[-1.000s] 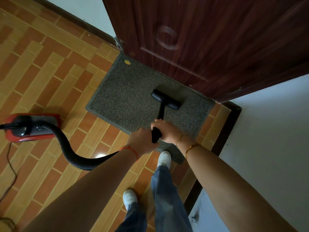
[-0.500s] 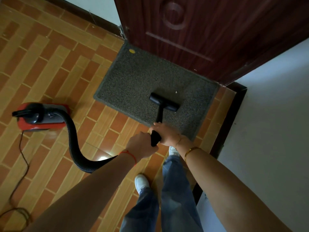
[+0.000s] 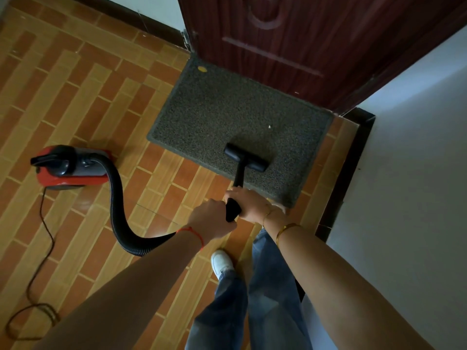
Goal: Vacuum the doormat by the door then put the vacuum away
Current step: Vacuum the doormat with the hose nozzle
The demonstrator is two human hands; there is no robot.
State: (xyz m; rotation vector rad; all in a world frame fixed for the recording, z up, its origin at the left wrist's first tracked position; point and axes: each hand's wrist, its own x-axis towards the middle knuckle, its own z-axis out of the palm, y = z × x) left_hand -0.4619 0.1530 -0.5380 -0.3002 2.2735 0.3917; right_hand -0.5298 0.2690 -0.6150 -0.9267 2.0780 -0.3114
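Pulled back nearer, the floor nozzle (image 3: 245,157) sits on the doormat's (image 3: 227,109) near edge; left hand (image 3: 211,218) and right hand (image 3: 249,202) grip the wand (image 3: 233,208). Vacuuming step; next, push toward the far white speck (image 3: 269,126).

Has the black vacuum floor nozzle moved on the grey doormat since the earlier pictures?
Yes. The black vacuum floor nozzle has been pulled back across the grey doormat, away from the dark red door, toward the mat's near edge.
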